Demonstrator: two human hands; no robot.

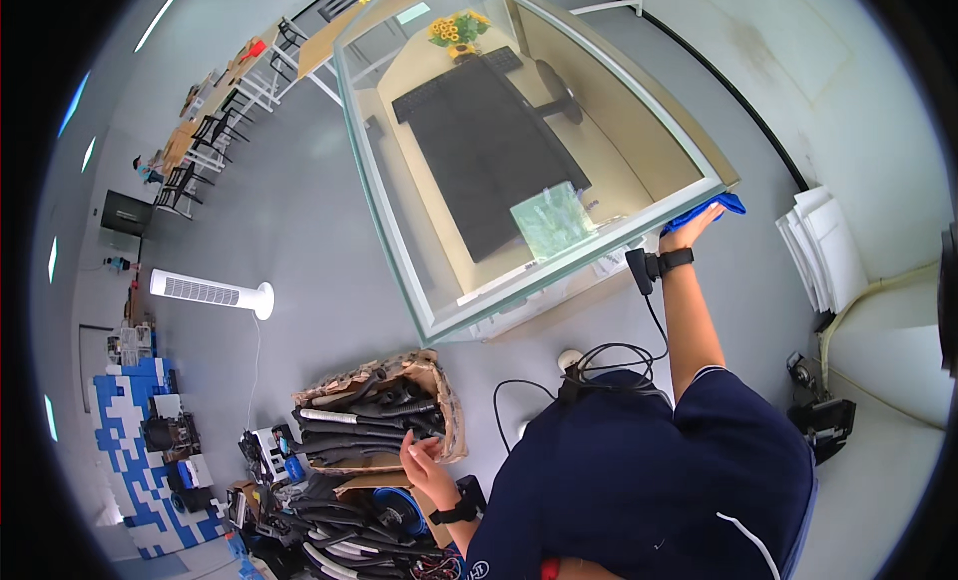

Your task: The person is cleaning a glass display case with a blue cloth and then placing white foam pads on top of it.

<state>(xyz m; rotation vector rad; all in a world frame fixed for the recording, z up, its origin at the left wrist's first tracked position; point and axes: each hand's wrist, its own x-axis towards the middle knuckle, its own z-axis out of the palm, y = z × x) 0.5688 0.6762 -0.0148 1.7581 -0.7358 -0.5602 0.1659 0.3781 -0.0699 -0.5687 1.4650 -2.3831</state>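
A glass display case (589, 243) stands in front of me, its pale frame running along the top edges. At its near right corner my right hand (693, 227) presses a blue cloth (734, 203) against the rim; the fingers are partly hidden by the cloth. A black strap with a cabled device (642, 271) sits on that wrist. My left hand (425, 466) hangs low beside a cardboard box (451, 405), holding nothing, its fingers loosely bent and apart. Inside the case lie a dark monitor (494, 151), a green-tinted sheet (552, 221) and sunflowers (457, 33).
Several black hoses or tubes (369, 420) fill the box at my left, with more bundles (359, 535) below. A white tower fan (210, 289) stands farther left. White panels (823, 251) lean on the right wall. A black cable (609, 355) loops before my body.
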